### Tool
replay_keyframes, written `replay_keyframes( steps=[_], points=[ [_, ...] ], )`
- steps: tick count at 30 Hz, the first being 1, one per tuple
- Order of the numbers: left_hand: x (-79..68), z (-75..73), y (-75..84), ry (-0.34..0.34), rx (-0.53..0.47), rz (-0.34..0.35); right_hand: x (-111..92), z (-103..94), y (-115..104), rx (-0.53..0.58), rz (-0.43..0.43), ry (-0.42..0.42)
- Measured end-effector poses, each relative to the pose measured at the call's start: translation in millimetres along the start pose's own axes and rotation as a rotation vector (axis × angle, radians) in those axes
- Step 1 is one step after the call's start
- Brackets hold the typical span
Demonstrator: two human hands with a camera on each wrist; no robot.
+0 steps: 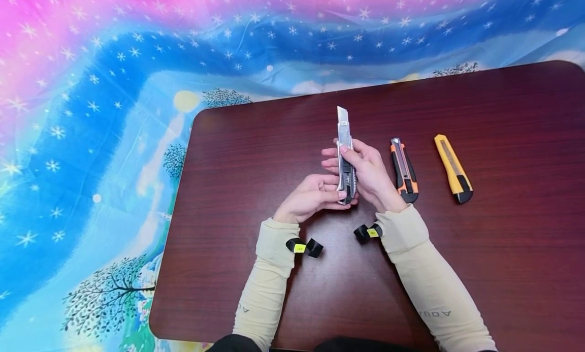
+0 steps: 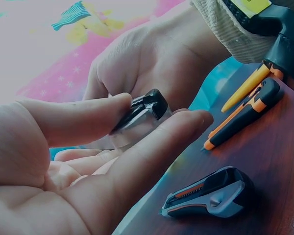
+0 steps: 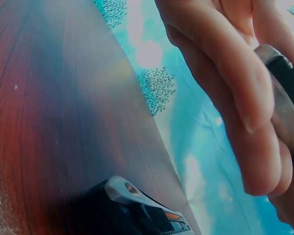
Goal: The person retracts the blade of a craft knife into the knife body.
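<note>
A silver snap-off utility knife (image 1: 344,133) stands upright before me in the head view, its blade out at the top. My left hand (image 1: 311,197) pinches its lower end between thumb and fingers. Higher up, my right hand (image 1: 370,171) holds the knife's body, thumb on the front and fingers behind. The left wrist view shows the knife's black-tipped end (image 2: 157,104) between my left thumb and index finger. Part of the handle (image 3: 286,115) appears beyond the right fingers in the right wrist view.
To the right on the brown table (image 1: 516,240) lie an orange-and-black utility knife (image 1: 398,161) and a yellow one (image 1: 447,156). A grey-and-black utility knife (image 2: 225,196) with an orange strip lies on the table in both wrist views. Patterned cloth (image 1: 114,113) surrounds the table's far and left edges.
</note>
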State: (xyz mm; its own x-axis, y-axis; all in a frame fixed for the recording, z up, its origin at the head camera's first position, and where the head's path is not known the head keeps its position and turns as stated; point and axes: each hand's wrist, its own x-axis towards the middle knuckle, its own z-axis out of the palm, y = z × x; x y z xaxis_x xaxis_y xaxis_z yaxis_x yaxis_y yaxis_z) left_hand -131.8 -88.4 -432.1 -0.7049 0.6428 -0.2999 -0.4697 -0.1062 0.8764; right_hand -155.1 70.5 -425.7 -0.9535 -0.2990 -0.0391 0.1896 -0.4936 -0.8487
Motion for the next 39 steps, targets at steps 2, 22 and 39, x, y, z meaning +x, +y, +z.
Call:
replay_keyframes(
  steps=[2,22,39],
  points=[
    [0.2,-0.1,-0.5,0.003,0.0,0.003,-0.2,0.3,-0.4,-0.002,-0.006,-0.004],
    [-0.5,0.1,-0.9,0.03,0.005,0.025,-0.2,0.3,-0.9,0.018,-0.041,-0.053],
    [-1.0,0.2,-0.1,0.028,0.002,0.034,-1.5,-1.1,0.0,0.052,-0.075,-0.094]
  ],
)
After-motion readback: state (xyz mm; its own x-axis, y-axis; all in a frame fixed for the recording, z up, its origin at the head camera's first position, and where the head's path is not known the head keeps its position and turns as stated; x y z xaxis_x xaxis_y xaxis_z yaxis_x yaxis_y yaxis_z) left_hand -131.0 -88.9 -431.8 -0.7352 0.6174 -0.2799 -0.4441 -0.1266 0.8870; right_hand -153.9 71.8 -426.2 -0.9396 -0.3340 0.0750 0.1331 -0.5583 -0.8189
